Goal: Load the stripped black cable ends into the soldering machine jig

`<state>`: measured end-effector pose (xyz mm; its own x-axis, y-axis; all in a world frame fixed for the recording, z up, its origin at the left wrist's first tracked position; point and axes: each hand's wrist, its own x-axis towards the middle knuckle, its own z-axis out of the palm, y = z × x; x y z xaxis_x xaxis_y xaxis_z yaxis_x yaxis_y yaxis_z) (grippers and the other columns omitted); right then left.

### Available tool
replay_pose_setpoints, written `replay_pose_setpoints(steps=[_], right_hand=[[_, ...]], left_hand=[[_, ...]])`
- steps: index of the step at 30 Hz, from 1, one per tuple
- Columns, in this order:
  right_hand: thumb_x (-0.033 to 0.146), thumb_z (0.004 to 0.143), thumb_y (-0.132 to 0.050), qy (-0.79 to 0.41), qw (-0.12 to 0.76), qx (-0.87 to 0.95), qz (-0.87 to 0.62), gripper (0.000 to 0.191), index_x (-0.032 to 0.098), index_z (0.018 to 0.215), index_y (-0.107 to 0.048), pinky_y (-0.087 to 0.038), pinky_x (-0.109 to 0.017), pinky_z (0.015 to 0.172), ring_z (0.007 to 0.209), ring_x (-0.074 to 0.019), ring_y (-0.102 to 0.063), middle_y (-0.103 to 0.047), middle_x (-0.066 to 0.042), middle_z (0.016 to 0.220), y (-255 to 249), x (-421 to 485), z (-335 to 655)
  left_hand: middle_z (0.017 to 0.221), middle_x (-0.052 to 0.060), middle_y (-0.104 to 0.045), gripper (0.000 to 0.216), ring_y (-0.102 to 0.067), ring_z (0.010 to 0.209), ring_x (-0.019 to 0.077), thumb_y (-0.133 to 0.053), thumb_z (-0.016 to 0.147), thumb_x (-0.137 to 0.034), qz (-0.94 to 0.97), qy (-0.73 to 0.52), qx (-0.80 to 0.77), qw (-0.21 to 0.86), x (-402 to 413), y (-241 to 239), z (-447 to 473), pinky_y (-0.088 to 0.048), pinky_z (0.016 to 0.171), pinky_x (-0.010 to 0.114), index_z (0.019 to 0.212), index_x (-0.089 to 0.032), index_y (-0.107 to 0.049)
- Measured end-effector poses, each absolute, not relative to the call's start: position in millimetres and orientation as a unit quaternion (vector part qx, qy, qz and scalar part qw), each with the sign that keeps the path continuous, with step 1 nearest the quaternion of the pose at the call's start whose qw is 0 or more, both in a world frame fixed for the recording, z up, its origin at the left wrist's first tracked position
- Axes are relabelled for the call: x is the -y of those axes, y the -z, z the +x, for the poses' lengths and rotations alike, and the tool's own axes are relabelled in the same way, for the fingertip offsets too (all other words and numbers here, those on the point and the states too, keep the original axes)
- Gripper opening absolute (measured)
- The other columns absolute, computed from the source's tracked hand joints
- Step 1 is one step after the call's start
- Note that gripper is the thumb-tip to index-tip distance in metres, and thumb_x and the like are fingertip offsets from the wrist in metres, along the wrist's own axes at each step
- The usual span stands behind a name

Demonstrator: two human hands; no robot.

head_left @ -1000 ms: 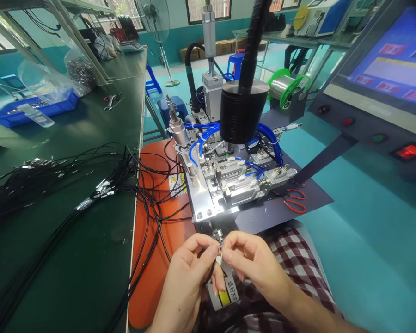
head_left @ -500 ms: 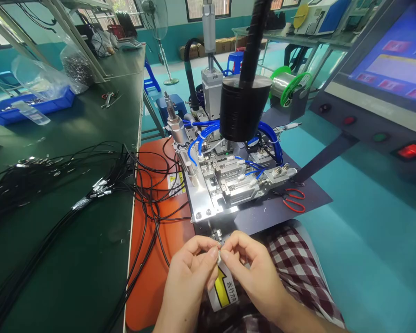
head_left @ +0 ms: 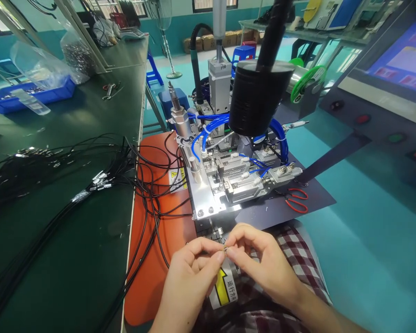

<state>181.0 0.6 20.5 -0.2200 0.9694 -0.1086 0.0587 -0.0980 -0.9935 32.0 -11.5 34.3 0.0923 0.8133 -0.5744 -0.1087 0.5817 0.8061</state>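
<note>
My left hand (head_left: 194, 270) and my right hand (head_left: 260, 256) meet fingertip to fingertip at the bottom middle of the head view. Between the pinched thumbs and forefingers is a tiny metallic piece (head_left: 225, 248), mostly hidden and too small to name. Just beyond the fingers stands a metal bench machine (head_left: 208, 203) with blue air hoses (head_left: 217, 121) and small cylinders. Below the hands shows a label with a yellow arrow (head_left: 222, 289). Black cables (head_left: 156, 194) run over an orange board (head_left: 173, 226) left of the machine.
On the dark green table (head_left: 72, 249) lie bundled cables with metal ends (head_left: 99, 181) and a blue tray (head_left: 55, 95). Red-handled pliers (head_left: 297, 201) rest right of the machine. A black lamp-like cylinder (head_left: 258, 99) hangs above it. A control panel (head_left: 377, 111) juts in at right.
The view has shifted slightly, so the machine appears a little farther right. Both hands stay together in a pinch; the right fingers have moved slightly up and right.
</note>
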Motion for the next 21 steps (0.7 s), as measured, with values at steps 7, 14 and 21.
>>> replay_pose_setpoints(steps=[7,14,21], right_hand=[[0.027,0.085,-0.058,-0.639,0.386,0.478,-0.463,0.017,0.018,0.071,-0.054,-0.030,-0.022,0.049,0.051,-0.0088,-0.037,-0.044,0.006,0.059,-10,2,183],[0.029,0.088,-0.057,-0.618,0.408,0.498,-0.451,0.014,0.018,0.080,-0.060,-0.032,-0.022,0.050,0.054,-0.0088,-0.039,-0.047,0.005,0.065,-10,1,189],[0.031,0.082,-0.062,-0.706,0.357,0.451,-0.413,0.017,0.016,0.074,-0.061,-0.030,-0.020,0.046,0.049,-0.0074,-0.039,-0.049,0.004,0.060,-8,-4,189]], left_hand=[[0.036,-0.010,-0.037,0.033,-0.026,0.034,0.0032,-0.073,0.067,-0.046,0.317,-0.326,-0.559,0.693,12,-28,27,-0.018,0.035,0.015,0.077,-0.015,-0.064],[0.035,-0.011,-0.035,0.030,-0.025,0.033,0.0029,-0.073,0.066,-0.042,0.328,-0.306,-0.573,0.686,9,-31,30,-0.018,0.035,0.016,0.070,-0.015,-0.060],[0.037,-0.011,-0.035,0.029,-0.026,0.036,0.0034,-0.070,0.068,-0.040,0.342,-0.290,-0.568,0.690,12,-33,28,-0.018,0.037,0.015,0.072,-0.014,-0.059]])
